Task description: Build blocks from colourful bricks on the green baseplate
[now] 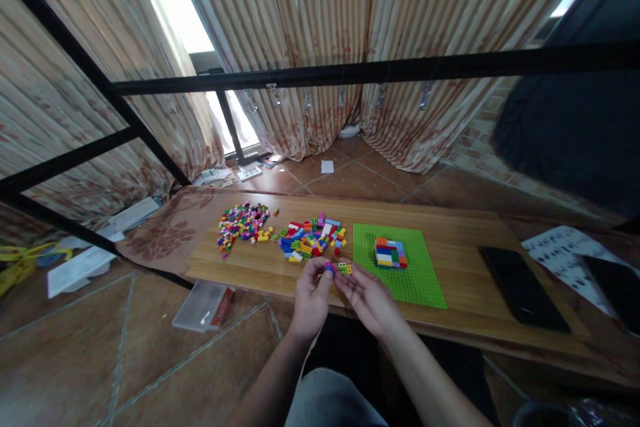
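My left hand (311, 297) pinches a small blue and purple toy brick (329, 269) between thumb and fingertips over the table's near edge. Close beside it, my right hand (369, 297) has green and yellow toy bricks (344, 268) at its fingertips, and the two hands almost meet. Whether the pieces are joined I cannot tell. Just beyond my hands lies a heap of larger mixed bricks (313, 238). To the right is a green baseplate (425, 280) bearing a low block of multicoloured bricks (391, 255).
A pile of tiny bricks (245, 221) spreads over the left of the wooden table (465, 233). A dark phone (523, 287) lies at the right, near a printed sheet (565, 253). A clear plastic box (200, 307) sits below on the floor. A black metal bar (320, 75) crosses behind.
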Tool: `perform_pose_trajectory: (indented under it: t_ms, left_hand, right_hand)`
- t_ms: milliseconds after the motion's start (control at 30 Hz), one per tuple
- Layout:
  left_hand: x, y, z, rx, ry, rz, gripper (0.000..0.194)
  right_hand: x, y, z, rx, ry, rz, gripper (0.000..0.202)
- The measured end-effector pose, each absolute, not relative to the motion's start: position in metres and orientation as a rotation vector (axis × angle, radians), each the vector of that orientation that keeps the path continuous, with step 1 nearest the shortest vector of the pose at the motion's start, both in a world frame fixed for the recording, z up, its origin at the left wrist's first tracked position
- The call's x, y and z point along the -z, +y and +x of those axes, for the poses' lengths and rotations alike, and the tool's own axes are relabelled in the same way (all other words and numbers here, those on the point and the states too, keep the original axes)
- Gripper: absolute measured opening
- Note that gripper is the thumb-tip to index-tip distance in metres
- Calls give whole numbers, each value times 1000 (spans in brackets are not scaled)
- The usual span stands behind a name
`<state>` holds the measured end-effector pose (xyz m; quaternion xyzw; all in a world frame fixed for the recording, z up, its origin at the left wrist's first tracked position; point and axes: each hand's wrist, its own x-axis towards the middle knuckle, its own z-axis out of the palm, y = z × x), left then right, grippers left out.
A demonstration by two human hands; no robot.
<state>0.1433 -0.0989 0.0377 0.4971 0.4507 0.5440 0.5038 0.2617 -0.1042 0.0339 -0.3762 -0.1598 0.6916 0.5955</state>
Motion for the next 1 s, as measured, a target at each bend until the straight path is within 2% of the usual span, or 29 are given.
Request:
perform_pose_trajectory:
  t_ms: [167,300,500,667,800,1000]
  left_hand:
    - [-30,-90,137,-1278,982,702,34]
    - [-23,-84,132,-1236,1087,588,35]
    - [-5,-69,133,-1242,1322,787,24]
    - [14,-65,135,-1265,1438,1049,15]
    - [21,-67,137,-1337,1442,1183,22]
    - [22,-70,141,-1357,1333,1269,33]
  right_hand:
    - [-23,-94,265,-1645,-337,-885,14]
    - [-16,-73,264,-1584,-422,-966,12]
    - [-6,-39,255,-1304,-799,-1300,25]
    - [1,-33,251,-1165,-992,-1387,32]
    - [3,-36,251,-996,-1147,-1437,33]
    - [8,-38,251,-1066,-1118,-1346,37]
